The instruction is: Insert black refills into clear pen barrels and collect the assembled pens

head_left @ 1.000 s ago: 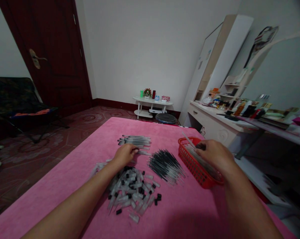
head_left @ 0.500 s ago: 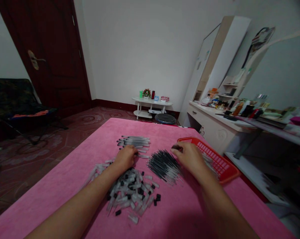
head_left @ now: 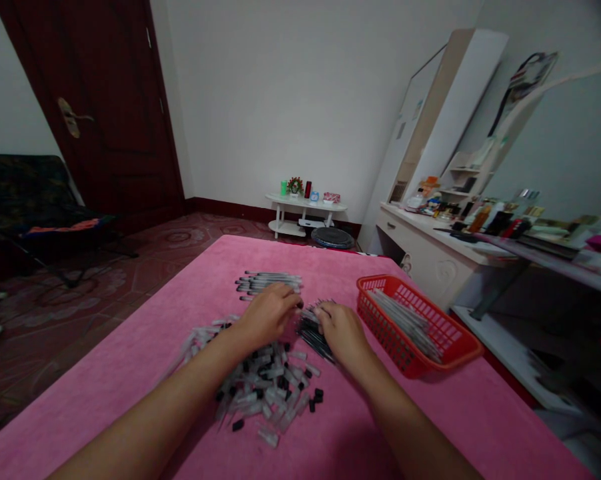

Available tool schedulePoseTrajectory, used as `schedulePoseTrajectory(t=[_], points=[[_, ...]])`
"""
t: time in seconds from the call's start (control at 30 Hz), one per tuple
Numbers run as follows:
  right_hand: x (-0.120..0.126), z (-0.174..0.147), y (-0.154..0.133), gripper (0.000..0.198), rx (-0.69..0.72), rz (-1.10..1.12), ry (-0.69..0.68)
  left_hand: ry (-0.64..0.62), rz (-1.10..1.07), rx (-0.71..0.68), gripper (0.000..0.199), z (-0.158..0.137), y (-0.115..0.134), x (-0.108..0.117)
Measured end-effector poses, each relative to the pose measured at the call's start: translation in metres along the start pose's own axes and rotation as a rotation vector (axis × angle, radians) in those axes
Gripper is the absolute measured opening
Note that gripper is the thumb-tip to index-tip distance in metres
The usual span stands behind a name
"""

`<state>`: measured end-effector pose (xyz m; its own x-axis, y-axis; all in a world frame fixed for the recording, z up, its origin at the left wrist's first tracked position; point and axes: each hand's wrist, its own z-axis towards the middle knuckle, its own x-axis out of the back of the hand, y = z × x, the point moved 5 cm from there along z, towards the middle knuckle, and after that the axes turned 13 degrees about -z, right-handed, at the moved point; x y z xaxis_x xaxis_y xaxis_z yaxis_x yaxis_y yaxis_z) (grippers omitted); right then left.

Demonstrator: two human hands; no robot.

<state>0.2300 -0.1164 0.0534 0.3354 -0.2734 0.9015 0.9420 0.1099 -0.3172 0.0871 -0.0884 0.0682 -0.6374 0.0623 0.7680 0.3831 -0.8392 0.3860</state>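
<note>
My left hand (head_left: 271, 312) is closed in a pinch above the middle of the table, with a pale pen barrel partly hidden at its fingertips. Close beside it, my right hand (head_left: 344, 332) bends its fingers over a heap of black pen refills (head_left: 314, 339), which it partly covers. Its fingertips are pressed together, and what they hold is too small to make out. Behind my left hand lies a row of clear pen barrels (head_left: 263, 280) with dark ends. Below my left wrist spreads a pile of clear pen caps (head_left: 265, 383) mixed with small black pieces.
A red plastic basket (head_left: 460, 353) stands right of my right hand, with a bundle of pens (head_left: 405, 319) inside. Pink cloth (head_left: 360, 427) covers the table. A white dressing table (head_left: 430, 250) is farther right, and a folding chair (head_left: 35, 200) stands left.
My right hand has moved left from beside the basket onto the refill heap, uncovering the basket. My left hand has shifted right toward it, away from the barrel row.
</note>
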Motion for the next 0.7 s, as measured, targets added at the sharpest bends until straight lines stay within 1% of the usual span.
schedulePoseTrajectory(t=[0.03,0.1,0.17,0.23,0.3,0.37,0.47,0.53,0.6,0.63,0.7], points=[[-0.004,0.001,0.003,0.033,-0.027,0.103,-0.017,-0.014,0.051,-0.045,0.018,0.000,0.003,-0.002],[-0.013,0.002,0.008,0.035,-0.089,0.364,-0.106,-0.044,0.155,-0.113,0.020,-0.001,0.007,-0.004],[-0.021,-0.001,0.008,0.037,-0.149,0.628,-0.259,-0.056,0.213,-0.147,0.022,-0.003,0.008,-0.004],[-0.025,-0.006,0.004,0.040,-0.171,0.829,-0.426,-0.069,0.251,-0.163,0.023,-0.004,0.009,-0.003],[-0.024,-0.010,-0.002,0.040,-0.171,0.932,-0.548,-0.096,0.271,-0.176,0.021,-0.005,0.009,-0.002],[-0.023,-0.012,-0.004,0.038,-0.170,0.958,-0.583,-0.123,0.272,-0.174,0.018,-0.006,0.009,-0.002],[-0.024,-0.009,-0.004,0.035,-0.136,0.895,-0.522,-0.154,0.229,-0.108,0.014,-0.007,0.006,-0.001],[-0.025,-0.005,0.000,0.028,-0.088,0.789,-0.400,-0.182,0.183,-0.015,0.012,-0.009,-0.002,-0.002],[-0.022,0.000,0.006,0.016,-0.048,0.666,-0.234,-0.180,0.149,0.128,0.012,-0.011,-0.016,-0.001],[-0.019,0.001,0.009,0.012,-0.040,0.614,-0.153,-0.150,0.131,0.210,0.012,-0.012,-0.025,0.002],[-0.017,0.002,0.012,0.013,-0.039,0.532,-0.046,-0.024,0.043,0.348,0.016,-0.013,-0.043,0.008]])
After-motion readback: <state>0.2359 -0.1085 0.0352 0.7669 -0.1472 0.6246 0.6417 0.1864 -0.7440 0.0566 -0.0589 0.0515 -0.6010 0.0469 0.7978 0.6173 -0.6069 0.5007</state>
